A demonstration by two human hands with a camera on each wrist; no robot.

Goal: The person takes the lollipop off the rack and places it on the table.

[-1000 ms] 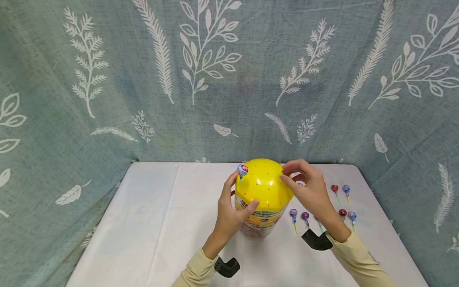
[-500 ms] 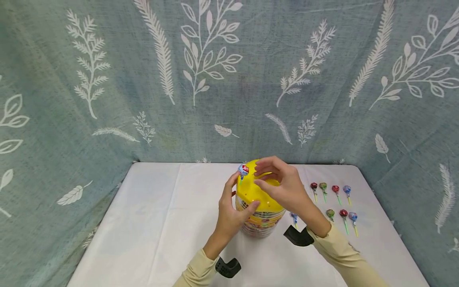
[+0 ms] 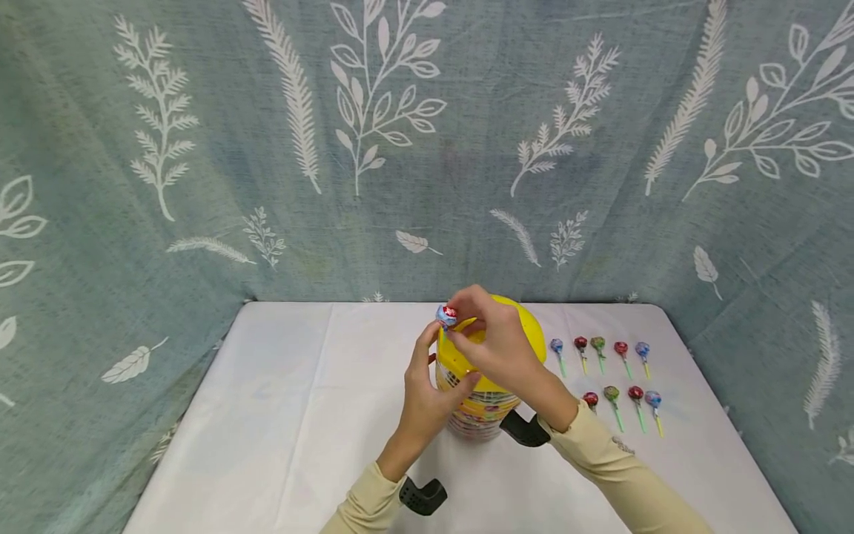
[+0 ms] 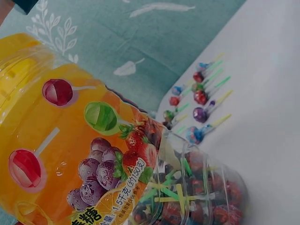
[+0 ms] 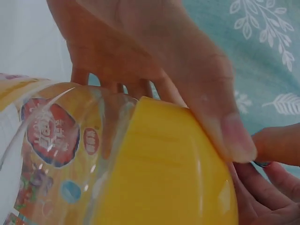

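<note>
A large clear jar [image 4: 89, 140] with a yellow lid [image 3: 527, 326] stands on the table, with many wrapped lollipops inside its lower part. My left hand [image 3: 430, 400] grips it round the lid and upper wall, thumb [image 5: 236, 136] on the lid's near side. At the lid's left edge is a blue-and-red wrapped lollipop [image 3: 445, 317], close to the left fingertips. My right hand [image 3: 497, 341] reaches across the lid and pinches this lollipop by its head with thumb and fingers. How its stick is seated is hidden.
On the white table [image 3: 280, 415], two rows of wrapped lollipops [image 3: 621, 347] lie to the right of the jar, sticks pointing towards the near edge. A leaf-patterned grey-green cloth [image 3: 400, 222] hangs behind and at both sides.
My right hand has moved left from the lid's right edge across its top to the lollipop at the left edge. The left hand and the jar have stayed in place.
</note>
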